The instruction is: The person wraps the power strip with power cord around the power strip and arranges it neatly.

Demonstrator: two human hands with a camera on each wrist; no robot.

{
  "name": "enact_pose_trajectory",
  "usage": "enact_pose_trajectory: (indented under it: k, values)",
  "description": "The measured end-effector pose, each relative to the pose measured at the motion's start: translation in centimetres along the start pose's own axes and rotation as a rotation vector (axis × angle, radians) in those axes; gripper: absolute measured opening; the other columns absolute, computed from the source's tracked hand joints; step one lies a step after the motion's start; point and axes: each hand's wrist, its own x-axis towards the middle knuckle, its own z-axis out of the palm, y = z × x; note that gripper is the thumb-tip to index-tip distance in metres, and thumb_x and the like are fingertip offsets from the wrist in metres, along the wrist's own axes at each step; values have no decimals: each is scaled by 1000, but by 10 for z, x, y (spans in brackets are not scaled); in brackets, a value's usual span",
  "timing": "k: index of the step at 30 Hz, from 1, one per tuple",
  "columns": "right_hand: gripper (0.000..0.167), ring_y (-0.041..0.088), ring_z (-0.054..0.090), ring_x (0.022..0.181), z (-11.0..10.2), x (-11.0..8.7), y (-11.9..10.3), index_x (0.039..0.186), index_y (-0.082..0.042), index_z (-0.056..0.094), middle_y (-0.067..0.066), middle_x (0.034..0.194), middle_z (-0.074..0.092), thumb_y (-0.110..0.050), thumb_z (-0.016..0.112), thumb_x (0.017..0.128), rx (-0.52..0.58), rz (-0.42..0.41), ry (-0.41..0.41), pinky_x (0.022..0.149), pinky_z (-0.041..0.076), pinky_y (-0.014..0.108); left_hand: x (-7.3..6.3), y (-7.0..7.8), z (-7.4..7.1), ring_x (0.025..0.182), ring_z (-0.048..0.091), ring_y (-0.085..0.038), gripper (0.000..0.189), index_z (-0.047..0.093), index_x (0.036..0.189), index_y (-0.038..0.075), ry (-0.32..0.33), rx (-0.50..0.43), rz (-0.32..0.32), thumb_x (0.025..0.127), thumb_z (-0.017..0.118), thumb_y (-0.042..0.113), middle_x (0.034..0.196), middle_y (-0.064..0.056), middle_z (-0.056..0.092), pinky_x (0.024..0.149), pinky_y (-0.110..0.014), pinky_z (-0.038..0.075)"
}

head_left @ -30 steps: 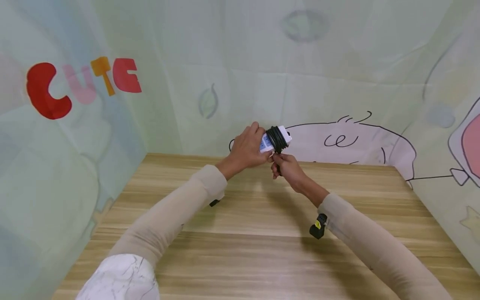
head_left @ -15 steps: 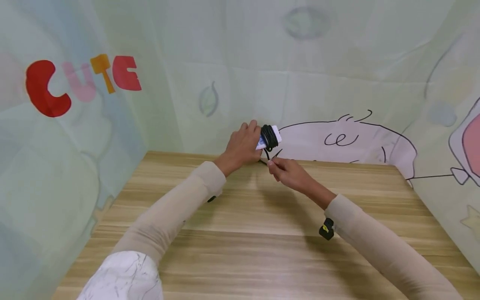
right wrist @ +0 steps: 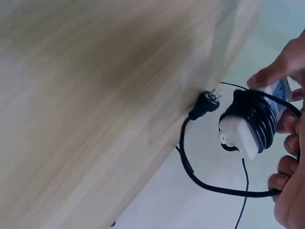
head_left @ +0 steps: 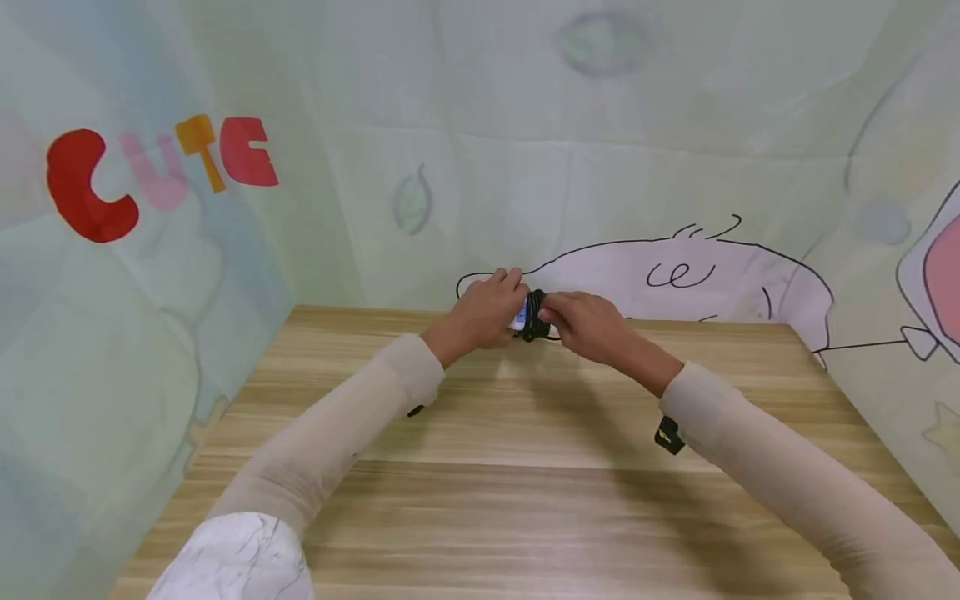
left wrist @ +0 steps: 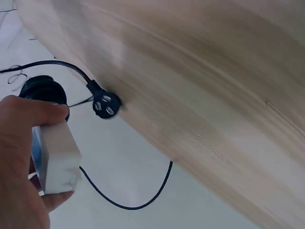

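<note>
A white power strip (left wrist: 59,157) with a blue socket face is gripped near one end by my left hand (head_left: 483,312), above the far edge of the table. Black cord (right wrist: 257,117) is wound in several turns round its middle. My right hand (head_left: 588,325) sits just right of the coil, its curled fingers holding the loose length of the cord. In the right wrist view this length loops out of the fist and ends in a black plug (right wrist: 206,103) with bare prongs. The plug (left wrist: 106,105) hangs free in the left wrist view, overlapping the table edge.
A wood-grain table (head_left: 480,500) spreads below both arms. Behind it hangs a pale printed cloth (head_left: 495,183), with cartoon outlines and coloured letters on its left side (head_left: 161,171). Black wrist cameras (head_left: 669,435) sit under the sleeves.
The power strip has come down and slightly left with my left hand. My right hand pulled the cord down below the coil, then rose to the coil's right side.
</note>
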Motion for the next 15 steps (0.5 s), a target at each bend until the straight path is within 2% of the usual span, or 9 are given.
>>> enact_pose_trajectory:
  k: [3, 7, 10, 15]
  values:
    - [17, 24, 61, 75, -1, 6, 5, 108, -7, 73, 8, 87, 74, -20, 66, 115, -33, -10, 87, 69, 52, 42, -3, 4, -3, 111, 61, -29, 52, 67, 133, 1, 16, -11, 36, 93, 85, 28, 127, -13, 58, 75, -44, 64]
    - [17, 28, 70, 84, 0, 11, 17, 110, -6, 77, 11, 99, 81, -21, 72, 111, 43, -29, 140, 77, 59, 47, -11, 8, -7, 113, 61, -29, 50, 67, 134, 3, 41, -59, 67, 93, 85, 26, 127, -13, 59, 75, -46, 65]
    - [14, 28, 72, 91, -1, 15, 25, 109, -5, 81, 13, 104, 81, -18, 78, 107, 174, -8, 125, 83, 58, 44, -18, 13, -7, 112, 60, -27, 51, 67, 136, 3, 81, -109, 109, 94, 85, 26, 125, -12, 58, 73, -46, 64]
    - [11, 14, 71, 97, -6, 18, 37, 110, -3, 85, 13, 110, 82, -10, 79, 104, 459, 95, 95, 87, 56, 25, -25, 17, -8, 108, 60, -26, 48, 67, 133, 4, 201, -134, 163, 93, 84, 24, 120, -11, 58, 66, -43, 62]
